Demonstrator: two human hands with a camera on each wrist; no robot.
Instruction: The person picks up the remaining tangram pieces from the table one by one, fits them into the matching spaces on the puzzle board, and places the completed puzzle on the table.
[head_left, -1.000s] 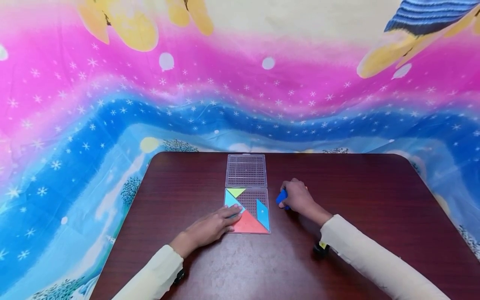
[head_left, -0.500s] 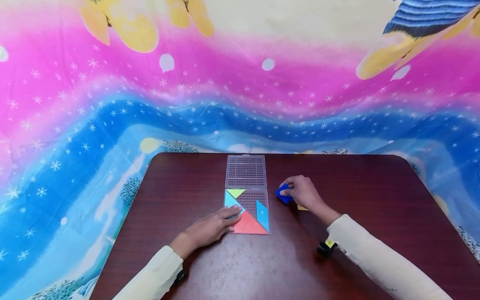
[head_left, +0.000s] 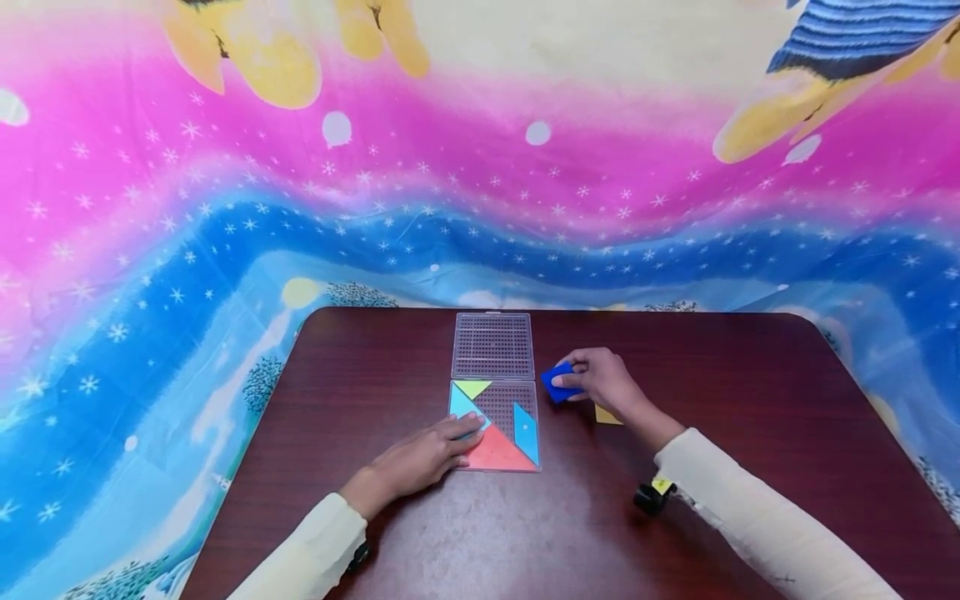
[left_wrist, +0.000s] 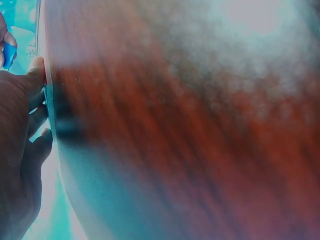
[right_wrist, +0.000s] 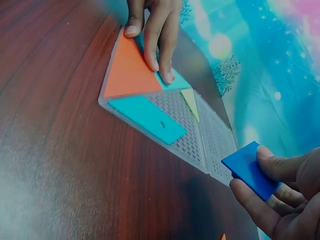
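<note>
My right hand (head_left: 606, 385) pinches a dark blue square tangram piece (right_wrist: 252, 170) between thumb and fingers, just right of an unfolded clear plastic tangram case (head_left: 492, 344). My left hand (head_left: 427, 450) rests with fingers extended on the case's near half, touching the large orange triangle (head_left: 498, 452) and the large light blue triangle (head_left: 465, 402). In that same half lie a small yellow-green triangle (head_left: 472, 388) at the far left corner and a light blue parallelogram (right_wrist: 147, 120) along the right side. Bare grid shows between them.
A yellow piece (head_left: 607, 415) lies on the brown table (head_left: 300, 400), partly hidden under my right forearm. The case's far half, with its grid, reaches close to the table's back edge. A patterned cloth (head_left: 480, 167) hangs behind.
My right hand has lifted the blue square and turned it, shifting slightly left toward the case. The yellow piece has come into view beneath it. My left hand stays put.
</note>
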